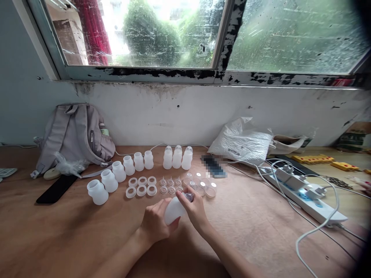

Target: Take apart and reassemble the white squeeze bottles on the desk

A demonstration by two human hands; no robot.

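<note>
My left hand [156,219] is wrapped around the body of a frosted white baby bottle [174,211], which is tilted with its top toward the right. My right hand [195,208] grips the bottle's top, with the fingers closed around a clear cap [189,197]. Beyond the hands lie several white collar rings [141,190], several clear nipples [170,182] and several clear domed caps [210,191]. To the left, a curved row of open-necked bottle bodies [109,180] stands upright. Three capped bottles [177,157] stand at the back.
A grey backpack [72,135] and a black phone [58,189] are at the left. On the right are a silver plastic bag [240,141], a white power strip [307,199] with looping cables, and yellow pieces [313,159]. A dark, pixelated object [215,166] lies behind the caps.
</note>
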